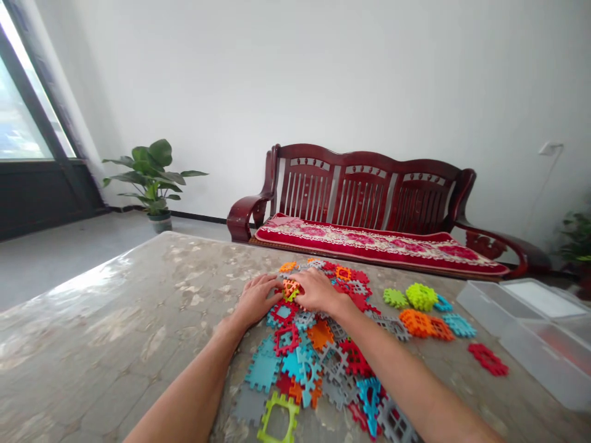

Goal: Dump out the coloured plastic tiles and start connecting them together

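A heap of interlocking plastic building tiles (263, 364) with notched edges, in blue, grey, red, orange and yellow-green, spreads over the table in front of me. At the heap's far part, my left hand (257, 299) and my right hand (317, 290) come in from either side of a small orange tile (290, 285). Both hands are closed, thumbs and fingertips at the tile's edges. A yellow-green piece shows just under it. My fingers partly hide both pieces. Beneath my right forearm lie more grey and red tiles.
Right of the heap sit stacks of yellow-green tiles (421, 296), orange tiles (418, 322) and blue tiles (459, 325), plus a red tile (488, 359). A clear plastic box (530, 354) stands at the table's right edge. Beyond the table are a wooden bench (360, 191) and a potted plant (157, 172).
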Tool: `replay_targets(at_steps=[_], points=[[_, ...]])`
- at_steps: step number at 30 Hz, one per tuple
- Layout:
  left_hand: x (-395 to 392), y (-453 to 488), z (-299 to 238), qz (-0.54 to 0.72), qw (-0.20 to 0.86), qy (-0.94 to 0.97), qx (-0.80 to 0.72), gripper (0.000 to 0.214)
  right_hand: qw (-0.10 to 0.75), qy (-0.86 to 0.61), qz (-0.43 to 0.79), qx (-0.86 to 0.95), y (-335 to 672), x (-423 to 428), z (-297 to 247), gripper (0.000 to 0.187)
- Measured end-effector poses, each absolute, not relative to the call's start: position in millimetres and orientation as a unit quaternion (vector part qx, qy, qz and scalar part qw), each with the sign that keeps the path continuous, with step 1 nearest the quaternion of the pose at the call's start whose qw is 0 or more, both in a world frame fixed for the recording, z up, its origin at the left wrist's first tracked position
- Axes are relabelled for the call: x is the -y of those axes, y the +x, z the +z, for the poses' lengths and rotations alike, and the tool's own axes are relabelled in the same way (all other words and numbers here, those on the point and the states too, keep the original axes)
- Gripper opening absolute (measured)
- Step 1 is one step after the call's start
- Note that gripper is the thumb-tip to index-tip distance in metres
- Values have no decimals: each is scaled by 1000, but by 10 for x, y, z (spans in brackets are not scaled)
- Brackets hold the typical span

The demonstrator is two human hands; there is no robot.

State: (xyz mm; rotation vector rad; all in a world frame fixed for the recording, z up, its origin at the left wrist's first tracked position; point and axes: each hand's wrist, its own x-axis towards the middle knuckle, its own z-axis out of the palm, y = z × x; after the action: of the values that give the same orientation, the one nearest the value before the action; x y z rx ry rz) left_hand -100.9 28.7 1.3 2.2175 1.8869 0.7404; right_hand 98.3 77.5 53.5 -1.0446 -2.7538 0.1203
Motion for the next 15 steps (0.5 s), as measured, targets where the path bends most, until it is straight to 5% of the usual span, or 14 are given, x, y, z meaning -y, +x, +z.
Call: replay_targets(at_steps=[9,15], points=[[-309,-1025,-21,273,75,753,-594,24,123,-360,40,924,997,-652,538,21],[-331,-1029,-16,271,89,763,-580,37,145,-412,94,895,1237,-649,651,21]])
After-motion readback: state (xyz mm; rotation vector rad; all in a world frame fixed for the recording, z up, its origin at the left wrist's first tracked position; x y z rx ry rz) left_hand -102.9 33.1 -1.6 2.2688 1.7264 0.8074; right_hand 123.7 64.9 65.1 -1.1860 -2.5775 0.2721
